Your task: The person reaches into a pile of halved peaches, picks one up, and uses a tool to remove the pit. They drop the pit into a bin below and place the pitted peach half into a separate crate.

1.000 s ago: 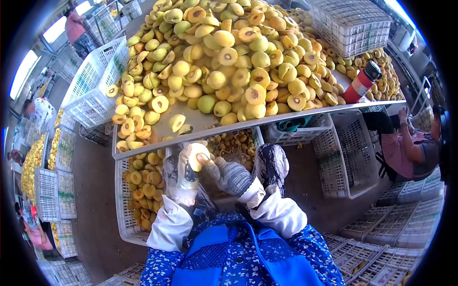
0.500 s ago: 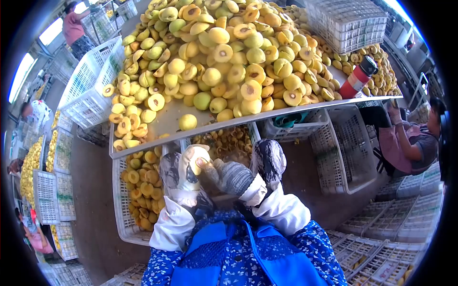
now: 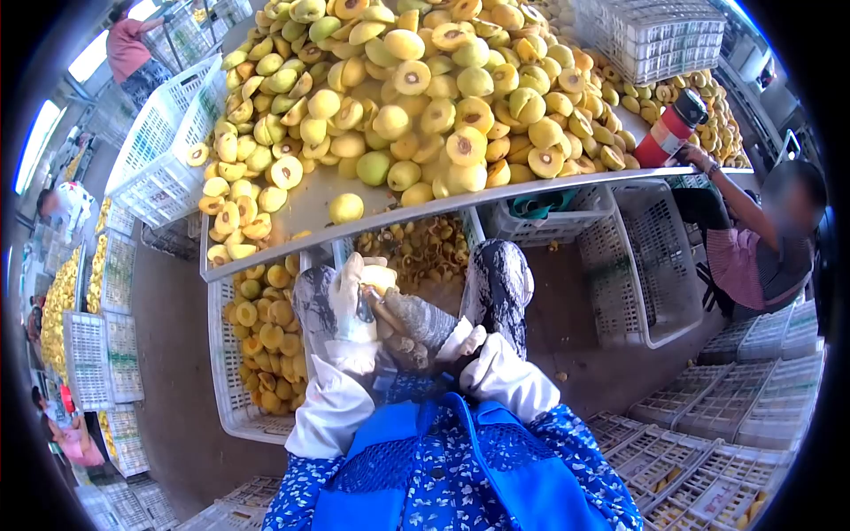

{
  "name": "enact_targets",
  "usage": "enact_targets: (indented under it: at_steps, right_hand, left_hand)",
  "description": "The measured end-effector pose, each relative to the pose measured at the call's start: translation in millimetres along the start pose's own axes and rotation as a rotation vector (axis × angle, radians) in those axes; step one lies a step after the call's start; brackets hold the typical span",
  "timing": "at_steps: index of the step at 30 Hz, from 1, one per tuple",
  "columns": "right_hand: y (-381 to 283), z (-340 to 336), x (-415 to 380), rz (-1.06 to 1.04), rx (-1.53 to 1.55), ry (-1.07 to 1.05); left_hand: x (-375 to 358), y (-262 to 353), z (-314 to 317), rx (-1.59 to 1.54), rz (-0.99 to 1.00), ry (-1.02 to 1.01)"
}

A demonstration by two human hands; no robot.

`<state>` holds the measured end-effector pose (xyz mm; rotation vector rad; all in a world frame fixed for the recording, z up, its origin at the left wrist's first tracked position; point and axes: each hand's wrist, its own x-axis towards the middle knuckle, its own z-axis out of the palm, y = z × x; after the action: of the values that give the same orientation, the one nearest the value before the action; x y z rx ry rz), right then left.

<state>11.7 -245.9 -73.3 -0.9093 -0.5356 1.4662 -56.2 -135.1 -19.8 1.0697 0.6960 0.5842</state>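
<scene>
My left hand (image 3: 350, 305), in a white glove, grips a yellow peach half (image 3: 379, 276) just below the table edge. My right hand (image 3: 409, 320), in a grey knit glove, presses against the fruit from the right; whether it holds a small tool is hidden by the fingers. Both hands sit over my lap, above a white crate of peach halves (image 3: 257, 341). A big heap of whole and halved peaches (image 3: 416, 97) covers the metal table (image 3: 305, 221) in front of me.
A red bottle (image 3: 670, 131) stands at the table's right edge, where a seated person's hand (image 3: 693, 157) reaches. An empty white crate (image 3: 651, 265) sits under the table on the right. Stacked crates (image 3: 651, 35) stand at the back. Another white crate (image 3: 164, 150) leans at the left.
My right hand has turned and dropped slightly against the peach half. The person on the right has raised an arm to the table edge near the bottle. The view has shifted a little.
</scene>
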Motion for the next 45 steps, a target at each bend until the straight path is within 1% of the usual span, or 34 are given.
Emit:
enact_targets:
  at_steps: [1,2,4,5,7,8,9,10,11,12,13,14,15,16,18,20,21,22,24,25,27,29,30,32,35,37,38,39,40,41,42,43,45]
  right_hand:
    - [-10,-4,-3,0.105,-0.036,-0.032]
    - [-20,-8,-6,0.208,-0.075,-0.068]
    - [-20,-37,-4,0.192,0.142,-0.319]
    - [-21,-51,-3,0.203,0.248,-0.445]
    - [-69,15,-37,0.200,0.393,-0.343]
    - [-56,18,-36,0.114,0.332,-0.271]
    - [-43,22,-34,0.031,0.263,-0.193]
    - [-29,26,-33,-0.044,0.189,-0.111]
    - [-23,24,-30,0.023,0.262,-0.133]
    - [-20,22,-28,-0.044,0.017,-0.038]
    - [-18,22,-27,-0.050,0.047,-0.017]
    - [-19,23,-27,-0.057,0.078,0.005]
    - [-14,15,-31,0.006,0.375,-0.050]
    - [7,-21,-19,-0.217,-0.212,-0.142]
    - [-33,5,-39,-0.055,-0.344,0.277]
    - [-19,-2,-25,-0.323,-0.570,0.433]
    - [-20,-3,-29,-0.291,-0.513,0.411]
    - [-20,-1,-36,-0.250,-0.450,0.394]
    - [-23,14,-28,-0.460,-0.519,0.350]
    - [-30,18,-27,-0.575,-0.558,0.338]
    - [-46,30,-33,-0.545,-0.755,0.277]
    - [-23,21,-15,-0.594,-0.922,0.247]
    - [-8,15,-6,-0.684,-0.984,0.227]
    - [9,-1,2,-0.424,-0.686,0.132]
    - [17,-17,7,-0.042,-0.233,0.000]
    - [15,-20,3,0.121,0.013,-0.120]
    - [5,-14,-2,0.156,0.105,-0.197]
    - [-8,-10,-8,0.189,0.195,-0.274]
    - [-22,-12,-15,0.198,0.108,-0.346]
    - [-22,-13,-17,0.296,0.064,-0.454]
    - [-30,-5,-23,0.167,-0.139,-0.386]
    - [-40,7,-29,0.036,-0.339,-0.320]
    - [-47,33,-37,-0.293,-0.370,0.167]
  left_hand:
    - [-3,3,0,0.040,0.010,0.006]
    - [-7,4,0,0.173,0.134,-0.060]
    - [-13,8,2,0.439,0.391,-0.200]
    - [-17,13,8,0.310,0.344,-0.193]
    - [-24,22,21,0.048,0.258,-0.186]
    - [-21,20,21,-0.011,0.228,-0.244]
    - [-23,19,22,-0.117,0.119,-0.282]
    - [-18,14,17,-0.338,-0.043,-0.349]
    - [-17,13,15,-0.558,-0.212,-0.409]
    - [-19,14,13,-0.576,-0.288,-0.334]
    - [-21,19,11,-0.585,-0.366,-0.260]
    - [-13,13,3,-0.543,-0.311,-0.293]
    - [-22,28,11,-0.432,-0.229,-0.219]
    - [-16,24,9,-0.485,-0.184,-0.184]
    - [-4,14,-2,-0.561,-0.125,-0.117]
    - [0,17,-9,-0.561,-0.094,-0.075]
    - [0,21,-7,-0.542,-0.079,-0.062]
    - [-5,23,-5,-0.588,-0.072,-0.073]
    - [-15,27,8,-0.348,0.026,-0.029]
    - [-12,23,8,-0.251,0.070,-0.059]
    - [-7,14,7,-0.061,0.167,-0.107]
    - [-4,8,6,-0.110,0.173,-0.139]
    - [-9,14,9,-0.126,0.135,-0.127]
    - [-24,29,17,-0.158,0.061,-0.099]
    - [-27,16,10,-0.227,0.126,-0.186]
    - [-19,8,-1,-0.274,0.038,-0.225]
    - [-15,8,-3,-0.297,-0.004,-0.244]
    - [-13,9,-2,-0.434,-0.043,-0.244]
    - [-10,11,0,-0.570,-0.082,-0.244]
    - [-7,15,2,-0.643,-0.083,-0.214]
    - [-5,19,4,-0.715,-0.082,-0.184]
    - [-4,27,3,-0.721,-0.040,-0.122]
    - [3,27,-18,-0.646,-0.024,-0.170]
